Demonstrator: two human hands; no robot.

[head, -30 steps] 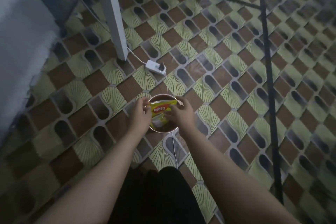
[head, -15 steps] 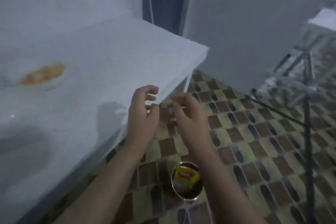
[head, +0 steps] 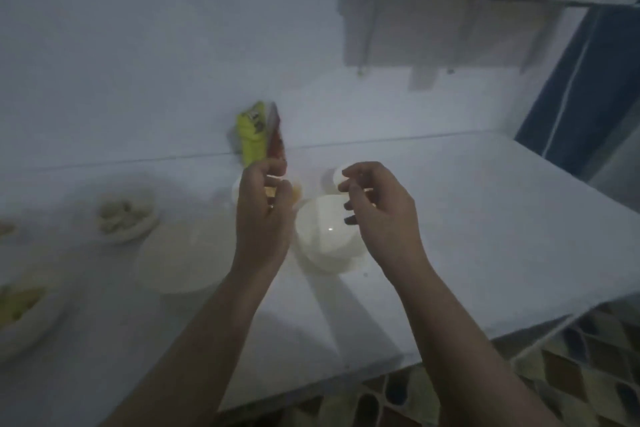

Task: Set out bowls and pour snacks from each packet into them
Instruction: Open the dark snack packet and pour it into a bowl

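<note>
Left hand (head: 263, 211) and right hand (head: 377, 208) hover with fingers loosely curled, empty, above the white tabletop (head: 467, 218); two upright snack packets (head: 259, 135); five white bowls visible.

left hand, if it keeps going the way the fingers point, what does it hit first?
Most likely the green snack packet leaning at the wall: the left hand points up and away over the table, its fingertips just below the packet's lower edge. Depth is unclear in this blurred view; a small bowl of orange snacks lies partly behind the hand.
</note>
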